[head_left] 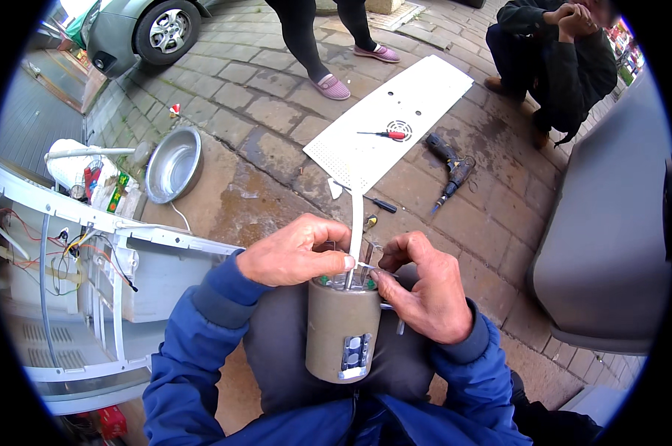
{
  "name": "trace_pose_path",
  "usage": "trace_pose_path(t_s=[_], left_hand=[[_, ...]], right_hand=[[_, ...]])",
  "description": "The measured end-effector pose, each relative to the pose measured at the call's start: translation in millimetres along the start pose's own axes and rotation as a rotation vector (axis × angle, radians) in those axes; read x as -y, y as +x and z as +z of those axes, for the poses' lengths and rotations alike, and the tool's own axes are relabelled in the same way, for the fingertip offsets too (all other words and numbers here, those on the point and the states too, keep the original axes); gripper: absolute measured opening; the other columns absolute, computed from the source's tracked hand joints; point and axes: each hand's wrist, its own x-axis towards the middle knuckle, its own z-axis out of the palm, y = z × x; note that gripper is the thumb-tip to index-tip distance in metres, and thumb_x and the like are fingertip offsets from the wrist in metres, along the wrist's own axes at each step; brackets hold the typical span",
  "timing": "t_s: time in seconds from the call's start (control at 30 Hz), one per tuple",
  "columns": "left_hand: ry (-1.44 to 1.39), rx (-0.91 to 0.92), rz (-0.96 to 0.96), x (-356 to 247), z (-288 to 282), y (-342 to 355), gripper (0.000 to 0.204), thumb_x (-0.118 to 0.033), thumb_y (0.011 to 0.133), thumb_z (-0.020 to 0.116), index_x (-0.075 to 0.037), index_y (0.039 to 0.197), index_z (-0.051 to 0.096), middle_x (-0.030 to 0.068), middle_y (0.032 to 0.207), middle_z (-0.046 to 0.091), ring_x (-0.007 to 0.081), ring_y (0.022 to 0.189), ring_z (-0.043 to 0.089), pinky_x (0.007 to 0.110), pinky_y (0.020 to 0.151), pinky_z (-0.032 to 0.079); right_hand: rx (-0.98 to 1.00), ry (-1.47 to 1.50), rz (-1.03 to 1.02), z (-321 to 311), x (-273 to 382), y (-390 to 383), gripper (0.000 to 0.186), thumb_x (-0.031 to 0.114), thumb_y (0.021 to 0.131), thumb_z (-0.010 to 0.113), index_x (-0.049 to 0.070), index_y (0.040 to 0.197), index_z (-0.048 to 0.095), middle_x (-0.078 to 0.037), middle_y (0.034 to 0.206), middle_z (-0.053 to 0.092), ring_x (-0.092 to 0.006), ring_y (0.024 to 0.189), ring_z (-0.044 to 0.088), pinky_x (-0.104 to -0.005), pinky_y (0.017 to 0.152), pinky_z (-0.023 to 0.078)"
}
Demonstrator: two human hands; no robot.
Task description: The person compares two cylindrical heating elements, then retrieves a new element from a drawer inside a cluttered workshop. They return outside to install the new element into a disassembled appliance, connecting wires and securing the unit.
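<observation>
A grey-brown cylinder (327,327) stands upright between my knees, with a dark and silver fitting on its front side. Thin metal plates and bits of green show at its top. From there a white tube (357,223) rises and leans slightly away from me. My left hand (302,251) is pinched together against the tube's lower end. Opposite it, the thumb and forefinger of my right hand (423,290) close at the cylinder's top. A small whitish strip (365,265) spans the gap between my fingertips; what each pinch holds is too small to make out.
Ahead lies a white panel (425,93) with a red-handled screwdriver (384,134) on it. A power drill (452,169) is beside it. An opened white appliance casing (113,223) with loose wires and a metal basin (174,165) stand left. Two people are nearby; a grey cabinet (603,245) is right.
</observation>
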Motion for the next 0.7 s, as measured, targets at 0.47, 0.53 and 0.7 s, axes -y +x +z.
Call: trace_pose_path(t_s=[0.47, 0.53, 0.7], left_hand=[[0.157, -0.020, 0.100, -3.5, 4.0, -2.9, 0.029, -0.022, 0.096, 0.071, 0.004, 0.110, 0.069, 0.0049, 0.091, 0.069, 0.0087, 0.085, 0.057, 0.029, 0.076, 0.050], [0.122, -0.025, 0.130, 1.4, 6.0, -1.0, 0.030, -0.022, 0.096, 0.072, 0.004, 0.110, 0.068, 0.0053, 0.091, 0.069, 0.0092, 0.085, 0.057, 0.030, 0.076, 0.050], [0.142, -0.046, 0.105, 4.6, 4.9, -5.6, 0.028, -0.020, 0.097, 0.071, 0.004, 0.111, 0.068, 0.0059, 0.092, 0.069, 0.0096, 0.086, 0.058, 0.030, 0.077, 0.051]], right_hand=[[0.234, 0.395, 0.109, -22.2, 15.3, 6.7, 0.007, 0.001, 0.093, 0.067, -0.004, 0.097, 0.070, -0.011, 0.078, 0.065, -0.0159, 0.070, 0.062, -0.0316, 0.064, 0.049], [0.225, 0.415, 0.106, -14.4, 19.1, 7.9, 0.007, 0.000, 0.093, 0.066, -0.004, 0.097, 0.070, -0.010, 0.078, 0.065, -0.0132, 0.070, 0.061, -0.0300, 0.063, 0.048], [0.183, 0.453, 0.147, -16.5, 2.1, 0.9, 0.010, 0.003, 0.096, 0.066, -0.004, 0.099, 0.071, -0.009, 0.076, 0.066, -0.0093, 0.069, 0.058, -0.0281, 0.063, 0.048]])
